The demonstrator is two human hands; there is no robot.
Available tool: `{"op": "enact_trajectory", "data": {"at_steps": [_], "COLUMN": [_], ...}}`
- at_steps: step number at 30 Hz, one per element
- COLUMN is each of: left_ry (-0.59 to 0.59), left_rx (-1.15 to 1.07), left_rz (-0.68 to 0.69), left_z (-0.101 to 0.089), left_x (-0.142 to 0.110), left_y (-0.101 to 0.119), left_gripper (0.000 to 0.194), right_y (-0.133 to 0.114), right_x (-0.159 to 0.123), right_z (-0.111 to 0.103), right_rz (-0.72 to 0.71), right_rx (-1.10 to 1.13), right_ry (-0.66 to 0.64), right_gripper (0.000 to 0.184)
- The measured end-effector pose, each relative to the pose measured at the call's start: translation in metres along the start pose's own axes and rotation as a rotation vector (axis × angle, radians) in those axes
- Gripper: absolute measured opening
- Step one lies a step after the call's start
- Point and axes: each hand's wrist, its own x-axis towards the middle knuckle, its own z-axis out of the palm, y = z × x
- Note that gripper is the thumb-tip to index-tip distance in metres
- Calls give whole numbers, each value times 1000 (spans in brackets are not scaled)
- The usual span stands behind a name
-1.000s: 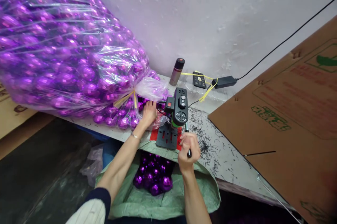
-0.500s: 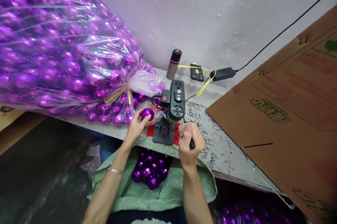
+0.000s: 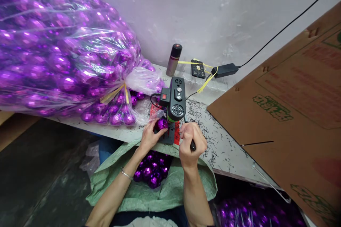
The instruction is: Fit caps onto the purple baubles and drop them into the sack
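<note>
My left hand (image 3: 151,135) pinches a shiny purple faceted bauble (image 3: 162,124) between thumb and fingers, low at the front of a small black bench press (image 3: 178,95). The press head partly covers the bauble's top, so I cannot tell whether they touch. My right hand (image 3: 193,141) is wrapped in a fist round the press's black lever handle (image 3: 193,145). Beneath the press lies a dark slotted base plate (image 3: 168,138) on a red patch. Below both hands a green woven sack (image 3: 186,193) gapes, with several purple baubles (image 3: 151,170) inside.
A huge clear bag of purple baubles (image 3: 58,56), tied with yellow ribbon, fills the left. Behind the press are a flask (image 3: 174,60), a phone (image 3: 198,69) and a power adapter (image 3: 226,70). Small black bits litter the tabletop (image 3: 226,159). A cardboard box (image 3: 287,113) leans in at right.
My left hand has drawn a bauble from beside the bag's tied neck and carried it right, under the press head. My right hand keeps its grip on the lever handle.
</note>
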Motion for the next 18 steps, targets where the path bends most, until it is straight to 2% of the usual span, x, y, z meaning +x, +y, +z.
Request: {"op": "enact_trajectory", "data": {"at_steps": [7,12,18], "left_ry": [-87,-78,-44], "left_rx": [140,161,207], "left_rz": [221,235,275], "left_z": [-6,-5,2], "left_x": [-5,-8,-3], "left_y": [-4,-10,-2], "left_gripper": [55,56,53], "right_y": [3,3,3], "right_x": [-5,-7,-7], "right_z": [-1,0,0], "right_rz": [-14,-11,-13], "right_rx": [1,-6,3], "right_ry": [4,0,-2], "right_gripper": [33,31,31]}}
